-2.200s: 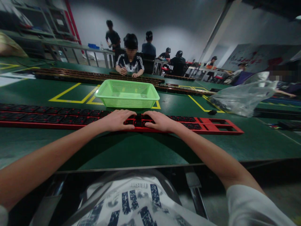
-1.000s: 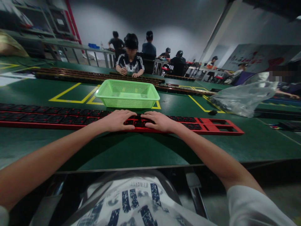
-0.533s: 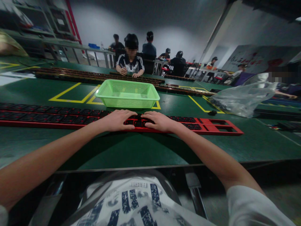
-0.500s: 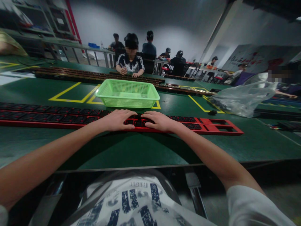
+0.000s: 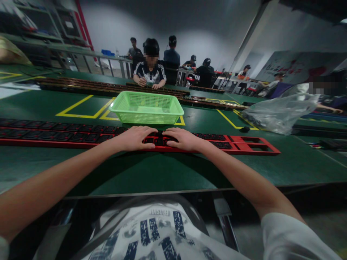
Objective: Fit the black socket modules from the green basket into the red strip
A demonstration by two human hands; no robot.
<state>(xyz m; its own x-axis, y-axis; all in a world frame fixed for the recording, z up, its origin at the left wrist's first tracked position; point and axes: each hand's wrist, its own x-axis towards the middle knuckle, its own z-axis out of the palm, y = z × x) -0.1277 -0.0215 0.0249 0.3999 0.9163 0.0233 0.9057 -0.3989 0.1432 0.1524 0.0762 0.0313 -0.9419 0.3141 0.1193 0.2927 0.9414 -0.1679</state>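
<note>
both forearms (image 5: pixel 233 166) angled inward, left hand (image 5: pixel 138 138) and right hand (image 5: pixel 184 139) facing down, close together

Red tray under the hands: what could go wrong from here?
The left hand and right hand could nudge black parts in the red tray askew.
The green basket sits just beyond the hands, so a forward slip might bump it.
The small dark piece lying beside the plastic bag might get overlooked.
</note>
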